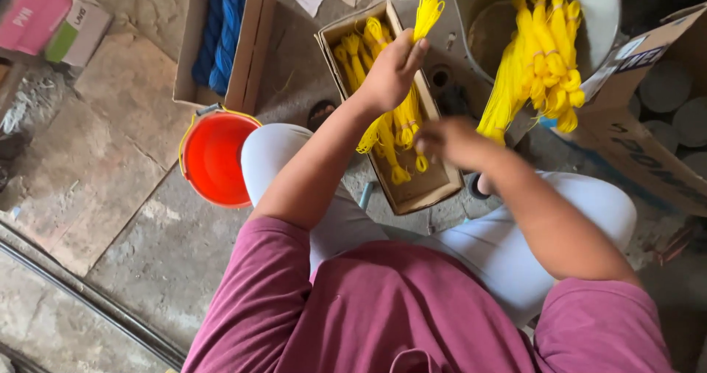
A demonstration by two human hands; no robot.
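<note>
Seen from above, seated on a stone floor [140, 226], knees in pale trousers, maroon shirt. Held a yellow cord bundle [426, 8] in the left hand [390, 71], fingers closed round its middle, looped top sticking up above the fist, loose strands trailing down over the long cardboard box [412, 196]. Right hand [449, 141] blurred just over the same box, near its right wall; grip impossible to tell (motion smear hid the fingers), though yellow strands lay right beside it. Inside the box, more tied yellow bundles [357, 49], packed lengthwise. Right of the box, a grey metal bucket [604, 5] with a thick hank of yellow bundles [541, 56] draped over its rim. Left of the box, an orange plastic bucket [213, 159] touching the left knee. Beyond that, up and left of the box, another open carton [247, 56] holding blue cord skeins [221, 30]. Far right of the box, a printed cardboard carton [648, 145].
</note>
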